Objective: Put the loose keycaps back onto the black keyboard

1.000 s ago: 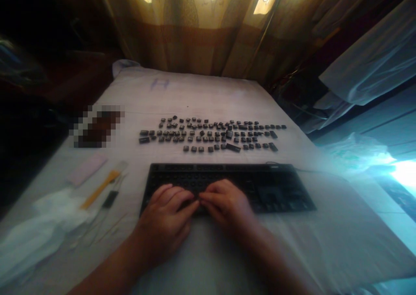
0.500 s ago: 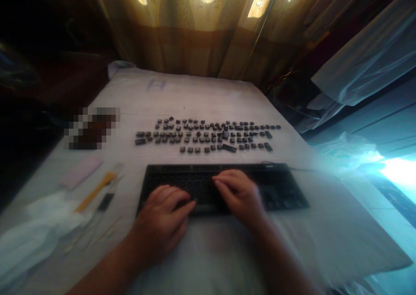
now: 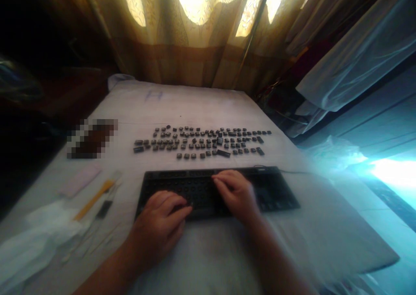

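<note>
A black keyboard lies across the white-covered table in front of me, with bare key positions where caps are off. Over its left front part rests my left hand, fingers curled and thumb tip against the index finger. My right hand is above the keyboard's middle, its thumb and index finger pinched together. What either pinch holds, if anything, is too small and blurred to make out. Beyond the keyboard, loose black keycaps are spread in rough rows, among them a long spacebar.
To the left lie a pink cloth-like piece, a yellow-handled tool, cotton swabs and crumpled white plastic. A blurred-out dark object sits farther back. The keyboard's cable runs right. A curtain hangs behind.
The view has tilted up and shifted slightly, so the table appears lower. Both hands keep nearly the same grip and place on the keyboard.
</note>
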{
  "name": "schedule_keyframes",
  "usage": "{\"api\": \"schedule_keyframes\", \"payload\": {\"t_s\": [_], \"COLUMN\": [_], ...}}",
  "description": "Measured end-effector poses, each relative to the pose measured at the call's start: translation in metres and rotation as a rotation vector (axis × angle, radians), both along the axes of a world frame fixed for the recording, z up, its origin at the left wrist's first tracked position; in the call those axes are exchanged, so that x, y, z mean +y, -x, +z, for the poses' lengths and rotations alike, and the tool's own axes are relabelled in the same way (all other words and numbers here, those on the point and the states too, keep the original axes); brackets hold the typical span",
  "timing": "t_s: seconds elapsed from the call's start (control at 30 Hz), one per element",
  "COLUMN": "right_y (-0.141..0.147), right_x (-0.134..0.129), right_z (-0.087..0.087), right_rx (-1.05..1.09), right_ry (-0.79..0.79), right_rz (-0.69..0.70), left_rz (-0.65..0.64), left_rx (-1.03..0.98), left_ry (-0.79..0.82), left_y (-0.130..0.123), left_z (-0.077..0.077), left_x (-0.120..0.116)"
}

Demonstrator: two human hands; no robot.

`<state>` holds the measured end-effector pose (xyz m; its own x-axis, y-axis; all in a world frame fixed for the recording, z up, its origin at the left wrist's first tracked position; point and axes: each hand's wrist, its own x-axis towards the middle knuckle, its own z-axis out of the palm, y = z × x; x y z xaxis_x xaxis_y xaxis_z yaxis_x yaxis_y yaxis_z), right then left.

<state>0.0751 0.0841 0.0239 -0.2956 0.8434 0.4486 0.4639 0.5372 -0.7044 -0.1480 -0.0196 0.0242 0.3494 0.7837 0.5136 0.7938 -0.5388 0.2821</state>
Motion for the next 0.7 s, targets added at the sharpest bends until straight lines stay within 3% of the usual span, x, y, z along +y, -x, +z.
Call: {"api": "schedule_keyframes", "payload": {"t_s": [0.37, 0.7], "right_y": [-0.0031, -0.0046], "right_x": [0.0082, 0.0101], "right_z": [-0.0058, -0.005], "right_rx": [0.053, 0.075], "right_ry": [-0.031, -0.095], "right_rz": [-0.036, -0.065], "left_rz": [-0.013, -0.013], "left_rx": [-0.034, 0.056], "left_ry": [-0.025, -0.168], "left_y": [0.0002, -0.0036], "left_z": [-0.0004, 0.0003], "left_x": [0.0012, -0.0011]}}
